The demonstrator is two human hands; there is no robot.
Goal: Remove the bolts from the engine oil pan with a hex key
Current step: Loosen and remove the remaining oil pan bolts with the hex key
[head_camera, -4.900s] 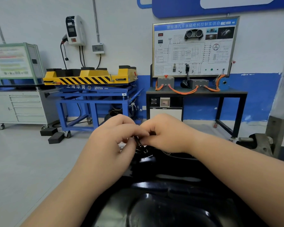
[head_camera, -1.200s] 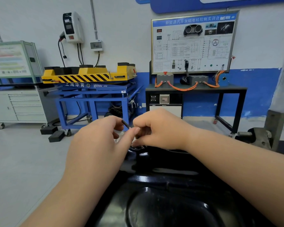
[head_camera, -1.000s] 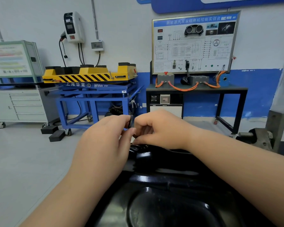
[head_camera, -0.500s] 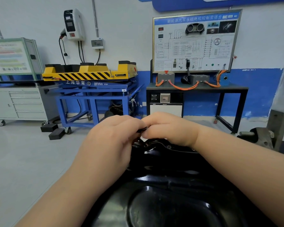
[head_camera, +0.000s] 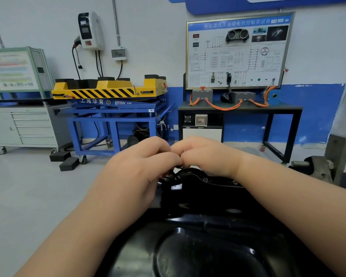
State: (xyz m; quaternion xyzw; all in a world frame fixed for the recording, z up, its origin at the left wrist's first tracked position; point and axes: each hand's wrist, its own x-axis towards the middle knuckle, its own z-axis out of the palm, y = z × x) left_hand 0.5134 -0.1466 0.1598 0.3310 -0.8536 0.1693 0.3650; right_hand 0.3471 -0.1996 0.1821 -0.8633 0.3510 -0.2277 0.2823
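The glossy black engine oil pan point(head_camera: 208, 246) fills the lower middle of the view, its flange running away from me. Two bolts point(head_camera: 205, 179) show on the far flange to the right of my hands. My left hand point(head_camera: 140, 168) and my right hand point(head_camera: 206, 154) meet knuckle to knuckle over the pan's far left corner, fingers curled. A thin dark hex key point(head_camera: 173, 172) shows just below the fingertips; most of it is hidden. Both hands pinch it. The bolt under the key is hidden.
A blue lift table with a yellow striped top point(head_camera: 112, 100) stands behind on the left, a grey drawer cabinet point(head_camera: 28, 126) further left. A black bench with a wiring training board point(head_camera: 238, 108) is behind. A grey metal stand point(head_camera: 324, 168) rises at right.
The hands have come together and dropped lower onto the pan corner; a second ago the key's arm stuck up between them, now it lies hidden under the fingers.
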